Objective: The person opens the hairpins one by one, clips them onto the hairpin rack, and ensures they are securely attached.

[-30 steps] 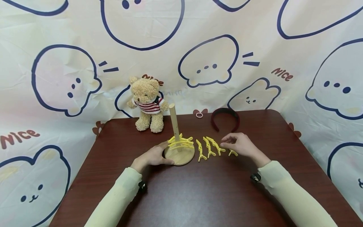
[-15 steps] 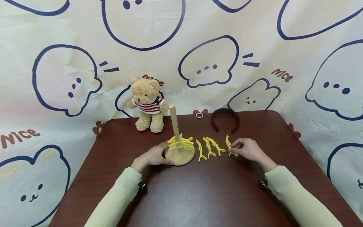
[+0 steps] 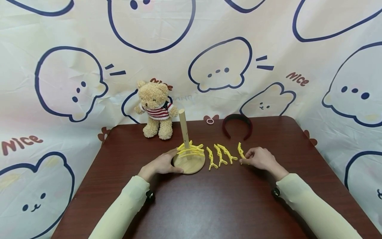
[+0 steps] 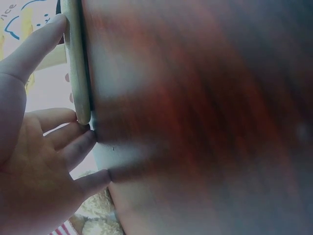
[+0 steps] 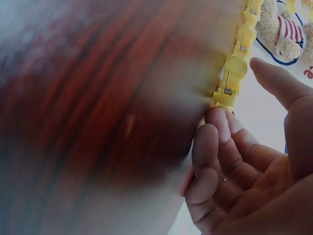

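In the head view, my left hand point(image 3: 161, 163) grips the edge of a round wooden base point(image 3: 191, 166), its thumb in front. An upright post point(image 3: 183, 129) rises from that base. Several yellow hair clips point(image 3: 190, 152) lie across it near the post. My right hand point(image 3: 259, 157) is at the near end of another yellow hair clip point(image 3: 240, 149) on the table, covering part of its handles. In the right wrist view, curled fingertips point(image 5: 217, 120) meet the clip's end, and the thumb point(image 5: 274, 78) is across from them. The left wrist view shows fingers and thumb along the base's rim point(image 4: 78, 73).
Between the base and my right hand lie 3 more yellow hair clips point(image 3: 219, 155) in a row. A teddy bear point(image 3: 157, 111) stands behind on the left. A dark red headband point(image 3: 237, 119) and a small pink ring point(image 3: 210, 121) lie near the table's point(image 3: 203, 205) back edge.
My right hand has drawn back to the right and nearer, from the clip's far part to its near end, uncovering the far part. The left hand and the stand stay still.
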Motion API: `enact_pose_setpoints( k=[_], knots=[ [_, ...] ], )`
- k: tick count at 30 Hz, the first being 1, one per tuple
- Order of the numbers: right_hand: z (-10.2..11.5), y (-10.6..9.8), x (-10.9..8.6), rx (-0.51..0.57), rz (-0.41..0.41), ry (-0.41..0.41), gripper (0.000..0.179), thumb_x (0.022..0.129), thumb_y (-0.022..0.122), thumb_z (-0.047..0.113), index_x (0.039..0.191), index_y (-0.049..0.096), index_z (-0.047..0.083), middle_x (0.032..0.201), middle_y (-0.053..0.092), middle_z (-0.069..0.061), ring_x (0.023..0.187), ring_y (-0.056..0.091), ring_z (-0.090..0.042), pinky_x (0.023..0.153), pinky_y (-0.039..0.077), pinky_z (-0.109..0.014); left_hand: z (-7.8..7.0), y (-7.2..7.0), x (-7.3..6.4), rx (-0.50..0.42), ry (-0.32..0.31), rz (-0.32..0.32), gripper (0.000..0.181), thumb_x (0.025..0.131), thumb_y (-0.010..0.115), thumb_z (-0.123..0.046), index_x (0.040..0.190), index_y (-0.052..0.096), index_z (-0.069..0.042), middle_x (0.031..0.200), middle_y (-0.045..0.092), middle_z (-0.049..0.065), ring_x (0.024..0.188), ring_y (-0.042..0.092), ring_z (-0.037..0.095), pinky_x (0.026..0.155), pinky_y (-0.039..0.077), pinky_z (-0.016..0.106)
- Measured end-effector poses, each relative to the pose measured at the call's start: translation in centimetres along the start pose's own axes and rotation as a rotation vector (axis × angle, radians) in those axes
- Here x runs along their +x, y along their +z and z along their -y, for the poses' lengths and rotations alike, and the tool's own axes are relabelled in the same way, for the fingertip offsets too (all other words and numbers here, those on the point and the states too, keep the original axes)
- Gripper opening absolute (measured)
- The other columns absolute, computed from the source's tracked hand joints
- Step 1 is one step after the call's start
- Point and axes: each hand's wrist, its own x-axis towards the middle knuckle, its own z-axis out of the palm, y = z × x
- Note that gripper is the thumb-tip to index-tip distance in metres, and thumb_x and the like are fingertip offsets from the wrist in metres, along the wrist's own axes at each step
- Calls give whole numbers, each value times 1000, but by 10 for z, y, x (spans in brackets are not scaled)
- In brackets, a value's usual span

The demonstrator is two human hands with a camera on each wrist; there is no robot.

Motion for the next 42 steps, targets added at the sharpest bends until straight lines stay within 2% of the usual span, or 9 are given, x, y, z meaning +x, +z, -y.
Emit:
enact_pose_setpoints(
  k=[8, 12, 17, 23, 33, 42],
  knots=[
    [-6, -7, 1, -29, 18, 35, 43, 77, 78, 59, 93, 73, 19, 85, 68, 3, 75, 58, -16, 57, 41, -31, 1, -1, 1, -8, -5, 8, 100, 80, 79, -54, 156, 33, -7, 162, 31, 17, 148, 35, 34, 118, 33, 50],
    [-11, -10, 1, -45, 29, 60, 50, 75, 77, 64, 94, 72, 18, 84, 67, 1, 75, 58, -17, 57, 41, -32, 1, -1, 0, -16, -8, 12, 100, 80, 79, -54, 156, 33, -7, 162, 31, 17, 148, 34, 34, 118, 33, 50],
    [-9, -9, 0, -93, 44, 79, 55, 71, 76, 70, 90, 69, 19, 81, 64, 1, 73, 57, -18, 56, 40, -33, 0, 0, 0, -14, -13, 11, 100, 81, 79, -53, 156, 32, -8, 163, 30, 16, 148, 34, 34, 119, 33, 50],
    [-8, -9, 0, -100, 61, 75, 50, 72, 78, 66, 82, 65, 18, 74, 60, 1, 68, 55, -18, 54, 39, -33, -1, 0, -1, -18, -11, 5, 100, 80, 80, -52, 155, 33, -6, 162, 30, 18, 148, 34, 35, 119, 33, 50],
    [-18, -12, 0, 0, 21, 45, 45, 76, 80, 55, 89, 69, 13, 78, 63, -1, 70, 55, -18, 57, 41, -29, -1, -1, -1, -15, -21, 10, 100, 81, 79, -53, 156, 32, -7, 163, 30, 17, 148, 33, 35, 119, 32, 50],
    [-19, -20, 0, 46, -75, -19, 37, 82, 79, 43, 97, 75, 9, 84, 71, -3, 73, 58, -16, 63, 44, -28, -3, -2, -2, -21, -11, 7, 99, 81, 79, -52, 155, 33, -6, 162, 31, 17, 148, 34, 35, 118, 33, 51]
  ],
)
